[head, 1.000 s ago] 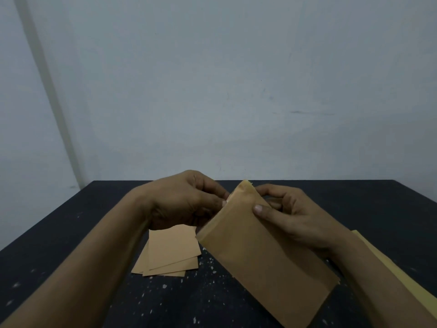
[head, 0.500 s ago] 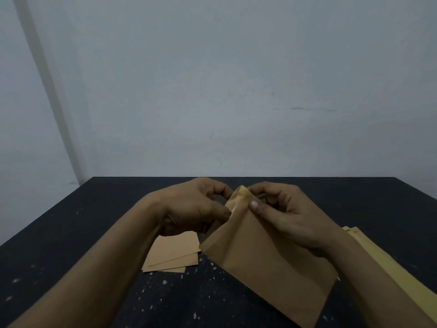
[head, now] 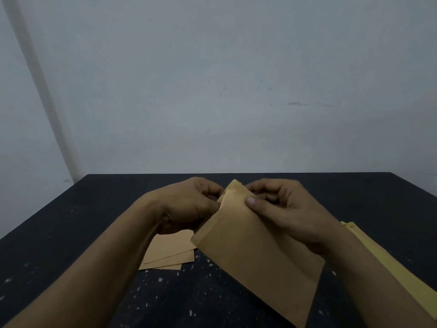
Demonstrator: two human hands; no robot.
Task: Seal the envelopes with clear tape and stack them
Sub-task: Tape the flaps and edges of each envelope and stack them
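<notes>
A pale grey-blue wall [head: 212,91] fills the upper half of the view, with a darker strip [head: 35,79] slanting down its left side toward the far corner of a black counter [head: 71,221] flecked with white specks. Above the middle of the counter both hands hold one brown envelope [head: 255,256], lifted off the surface and tilted. Its upper short end is raised away from the person and its lower corner reaches the bottom edge of the view. The left hand [head: 186,204] curls its fingers in at the left of that upper end, its grip narrow and pinching the paper there; the fingertips are hidden behind the paper. The right hand [head: 288,214] takes the same end from the right, its thumb laid flat on the near face and its other fingers curled behind the top edge, so its grip too is closed round the envelope. Between the hands the top edge is bent up into a small peak. Below the left hand a small stack of brown envelopes [head: 170,252] lies flat on the counter, fanned slightly out of line and partly hidden by the left wrist and the held envelope. At the right, partly under the right forearm, a pile of yellower envelopes [head: 390,263] lies flat and runs out at the bottom right corner.
</notes>
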